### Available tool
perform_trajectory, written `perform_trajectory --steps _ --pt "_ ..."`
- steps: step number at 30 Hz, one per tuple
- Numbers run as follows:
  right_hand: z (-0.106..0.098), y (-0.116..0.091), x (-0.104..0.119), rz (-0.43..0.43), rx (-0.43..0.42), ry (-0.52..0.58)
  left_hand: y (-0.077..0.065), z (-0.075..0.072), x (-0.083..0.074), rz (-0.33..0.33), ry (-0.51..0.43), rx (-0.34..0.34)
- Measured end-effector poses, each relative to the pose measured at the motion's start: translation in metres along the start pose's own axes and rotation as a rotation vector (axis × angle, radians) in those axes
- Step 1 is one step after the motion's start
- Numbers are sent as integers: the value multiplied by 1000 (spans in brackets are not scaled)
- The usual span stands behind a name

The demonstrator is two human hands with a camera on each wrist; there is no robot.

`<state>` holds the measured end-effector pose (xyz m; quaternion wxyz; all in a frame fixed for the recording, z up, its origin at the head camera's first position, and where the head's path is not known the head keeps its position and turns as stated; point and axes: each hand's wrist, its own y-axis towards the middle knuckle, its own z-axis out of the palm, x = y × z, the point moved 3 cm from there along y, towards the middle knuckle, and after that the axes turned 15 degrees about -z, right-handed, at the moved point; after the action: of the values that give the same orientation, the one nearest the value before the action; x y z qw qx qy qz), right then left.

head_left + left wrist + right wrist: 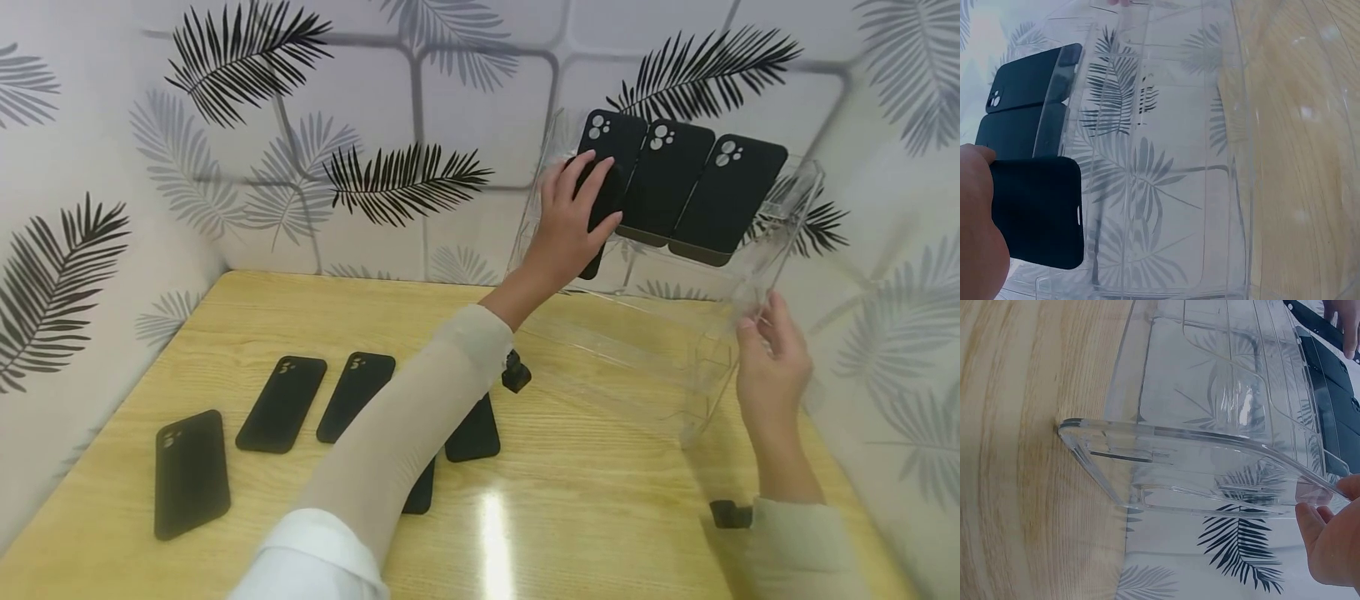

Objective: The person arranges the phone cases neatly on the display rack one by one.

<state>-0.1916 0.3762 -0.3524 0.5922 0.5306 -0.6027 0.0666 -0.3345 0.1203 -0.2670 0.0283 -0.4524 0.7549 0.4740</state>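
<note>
My left hand [570,221] holds a black phone case [1038,209], fingers over its back and thumb at its side, at the left end of the stand's top tier. The case's lower end hangs below its neighbours. Beside it, two more black phone cases [670,179] [731,196] lean in a row on that tier, their camera cutouts at the top. My right hand [776,367] grips the right side edge of the clear acrylic tiered stand [1210,434], thumb and fingers pinching the panel.
Several black phone cases [191,475] lie on the wooden table [600,517] at the left, some partly hidden by my left sleeve [405,425]. Small black pieces [515,372] [729,514] are near the stand. A leaf-patterned wall covering [480,117] is behind.
</note>
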Motion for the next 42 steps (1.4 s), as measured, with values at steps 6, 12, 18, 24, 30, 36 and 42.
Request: perform_trajectory --steps 6,12,18,24,30,36,42 --pt "0 -1 1 -16 -9 -13 -1 6 -1 12 1 -28" --pt "0 -1 2 -22 -10 -24 -1 10 -1 19 20 -26" --pt "1 1 0 -27 -15 -23 -2 9 2 -21 20 -17" --pt "0 2 -1 -10 -13 -20 -8 17 5 -15 82 -21" --pt "-2 -1 -2 17 1 -14 -18 24 5 -41 72 -34" --pt "-2 -1 -1 9 6 -20 -16 24 2 -86 77 -14" --pt "1 -1 0 2 11 -17 -14 26 1 -77 189 11"
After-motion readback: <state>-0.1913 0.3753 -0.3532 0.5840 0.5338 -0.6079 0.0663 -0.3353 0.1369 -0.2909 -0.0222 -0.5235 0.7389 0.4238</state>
